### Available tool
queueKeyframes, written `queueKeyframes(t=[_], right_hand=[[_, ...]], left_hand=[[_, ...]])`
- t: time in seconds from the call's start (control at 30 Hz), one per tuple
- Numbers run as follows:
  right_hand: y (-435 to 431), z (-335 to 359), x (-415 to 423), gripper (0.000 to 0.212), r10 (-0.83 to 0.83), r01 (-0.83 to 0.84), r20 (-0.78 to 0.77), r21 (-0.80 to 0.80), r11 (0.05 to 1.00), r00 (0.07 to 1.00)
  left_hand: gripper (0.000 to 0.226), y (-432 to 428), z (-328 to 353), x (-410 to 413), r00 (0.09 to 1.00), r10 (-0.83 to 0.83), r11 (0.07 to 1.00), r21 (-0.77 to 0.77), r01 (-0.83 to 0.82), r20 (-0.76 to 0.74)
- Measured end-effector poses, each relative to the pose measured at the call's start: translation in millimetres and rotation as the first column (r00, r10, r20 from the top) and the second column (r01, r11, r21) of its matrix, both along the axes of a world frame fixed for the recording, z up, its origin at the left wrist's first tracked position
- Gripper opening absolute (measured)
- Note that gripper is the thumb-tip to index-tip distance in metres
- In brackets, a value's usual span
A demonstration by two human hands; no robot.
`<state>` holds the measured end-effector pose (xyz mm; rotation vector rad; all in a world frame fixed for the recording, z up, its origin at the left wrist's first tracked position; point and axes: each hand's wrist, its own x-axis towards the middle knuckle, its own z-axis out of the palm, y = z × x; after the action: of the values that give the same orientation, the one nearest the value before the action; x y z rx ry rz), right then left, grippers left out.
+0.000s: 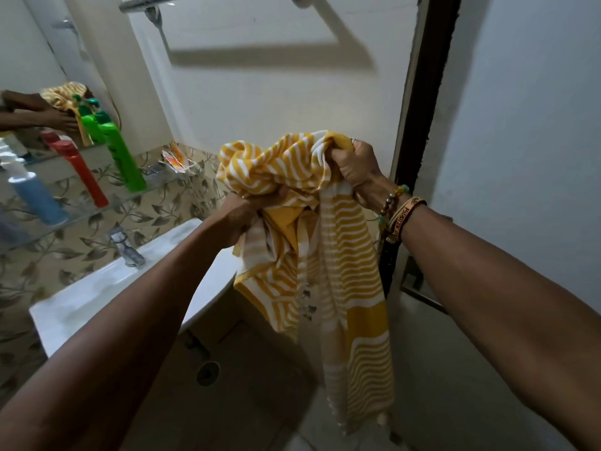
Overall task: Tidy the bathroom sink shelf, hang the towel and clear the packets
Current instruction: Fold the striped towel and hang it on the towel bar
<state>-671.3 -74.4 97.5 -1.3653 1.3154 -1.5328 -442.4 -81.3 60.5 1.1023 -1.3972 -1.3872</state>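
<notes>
A yellow towel with white stripes [338, 255] hangs bunched in front of me, its long end dangling toward the floor. My right hand [356, 164] grips its top corner at the upper right. Lower and to the left, my left hand [242, 214] clutches a bunched fold. A chrome towel rail [156, 1] runs along the wall at the top of the view, well above the towel. Orange and white packets [177, 161] lie at the far end of the glass shelf [107, 203] above the sink.
On the glass shelf stand a green bottle [125, 157], a red bottle [79, 170] and a blue bottle [35, 196], with a mirror behind. The white sink [97, 288] and its tap [125, 245] are at lower left. A dark door frame [426, 92] rises on the right.
</notes>
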Motion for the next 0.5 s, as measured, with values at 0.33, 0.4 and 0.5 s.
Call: queueKeyframes(t=[0.33, 0.4, 0.5], right_hand=[[6, 16, 29, 0.036, -0.240, 0.223, -0.047, -0.225, 0.948, 0.970], [6, 22, 35, 0.030, -0.280, 0.262, -0.046, -0.237, 0.935, 0.959], [7, 33, 47, 0.040, -0.309, 0.300, -0.003, -0.224, 0.927, 0.951]], left_hand=[[0.087, -1, 13, 40, 0.973, -0.085, 0.996, 0.016, 0.083, 0.213], [0.070, -4, 18, 49, 0.955, -0.069, 0.997, -0.020, 0.079, 0.289], [0.051, -11, 19, 58, 0.918, -0.062, 0.997, -0.008, 0.071, 0.391]])
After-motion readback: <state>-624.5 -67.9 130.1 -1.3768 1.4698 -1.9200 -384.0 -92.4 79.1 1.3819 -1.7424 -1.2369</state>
